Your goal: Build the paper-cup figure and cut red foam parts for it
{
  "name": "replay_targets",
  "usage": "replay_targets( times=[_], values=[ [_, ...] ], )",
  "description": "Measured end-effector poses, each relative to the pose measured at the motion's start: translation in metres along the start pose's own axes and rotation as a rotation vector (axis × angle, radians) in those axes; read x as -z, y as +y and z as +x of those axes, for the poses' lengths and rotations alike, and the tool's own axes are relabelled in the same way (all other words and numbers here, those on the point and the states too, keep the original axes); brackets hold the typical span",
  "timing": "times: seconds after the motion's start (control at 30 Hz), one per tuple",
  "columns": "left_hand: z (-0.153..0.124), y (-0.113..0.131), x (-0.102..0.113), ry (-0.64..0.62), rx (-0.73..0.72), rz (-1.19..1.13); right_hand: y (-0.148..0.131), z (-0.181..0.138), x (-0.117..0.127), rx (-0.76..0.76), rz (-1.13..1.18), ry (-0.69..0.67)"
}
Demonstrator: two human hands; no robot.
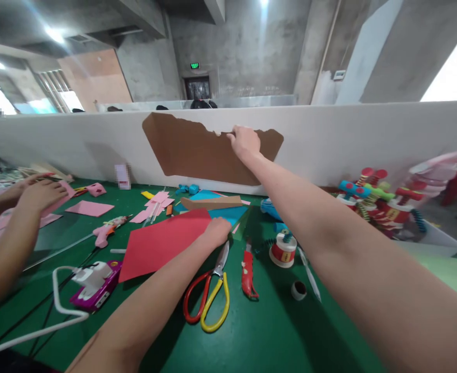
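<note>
My right hand (246,142) is stretched forward, its fingers closed on the torn upper edge of a brown cardboard piece (201,150). The cardboard stands upright in front of the white partition. Lower down, my left hand (217,232) is closed at the right edge of a red paper sheet (166,243), with its fingertips mostly hidden. Scissors (216,280) with one red and one yellow handle lie just below that hand. To their right is a red-handled knife (247,274). Blue sheets (228,212) and a narrow brown cardboard strip (213,202) lie beyond my left hand.
At left, another person's hands (44,194) hold pink paper. A glue gun (106,231) and a purple power strip (98,290) with cables lie nearby. Right of the knife are a red-and-white spool-like piece (283,250), a small white ring (299,290) and several colourful assembled toys (387,202).
</note>
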State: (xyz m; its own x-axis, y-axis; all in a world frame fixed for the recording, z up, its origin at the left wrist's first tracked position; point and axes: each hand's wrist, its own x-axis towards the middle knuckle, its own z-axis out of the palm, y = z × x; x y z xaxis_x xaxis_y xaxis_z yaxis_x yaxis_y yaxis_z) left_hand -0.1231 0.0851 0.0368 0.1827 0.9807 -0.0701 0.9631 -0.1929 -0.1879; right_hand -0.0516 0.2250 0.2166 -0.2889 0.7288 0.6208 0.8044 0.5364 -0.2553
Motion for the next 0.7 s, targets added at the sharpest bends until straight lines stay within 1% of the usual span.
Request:
replay_targets(
  times=[0.17, 0.3, 0.37, 0.4, 0.47, 0.5, 0.57, 0.7],
  values=[
    [0.023, 0.007, -0.009, 0.079, 0.028, -0.023, 0.001, -0.002, 0.001, 0.008, -0.005, 0.003],
    [0.042, 0.018, -0.008, 0.140, 0.069, -0.050, 0.003, -0.002, -0.005, 0.005, 0.001, -0.016],
    [0.043, 0.024, -0.004, 0.155, 0.065, -0.060, 0.004, -0.001, -0.011, -0.007, 0.006, -0.034],
    [0.039, 0.027, -0.002, 0.163, 0.052, -0.062, 0.006, -0.001, -0.015, -0.016, 0.009, -0.043],
    [0.022, 0.031, 0.004, 0.190, 0.013, -0.059, 0.008, 0.000, -0.023, -0.038, 0.019, -0.067],
    [0.009, 0.032, 0.007, 0.224, -0.033, -0.050, 0.009, 0.000, -0.028, -0.050, 0.025, -0.085],
    [-0.022, 0.034, 0.015, 0.260, -0.118, -0.033, 0.011, 0.000, -0.040, -0.075, 0.037, -0.142],
    [-0.087, 0.034, 0.029, 0.304, -0.141, -0.061, 0.017, 0.000, -0.063, -0.109, 0.017, -0.240]
  ],
)
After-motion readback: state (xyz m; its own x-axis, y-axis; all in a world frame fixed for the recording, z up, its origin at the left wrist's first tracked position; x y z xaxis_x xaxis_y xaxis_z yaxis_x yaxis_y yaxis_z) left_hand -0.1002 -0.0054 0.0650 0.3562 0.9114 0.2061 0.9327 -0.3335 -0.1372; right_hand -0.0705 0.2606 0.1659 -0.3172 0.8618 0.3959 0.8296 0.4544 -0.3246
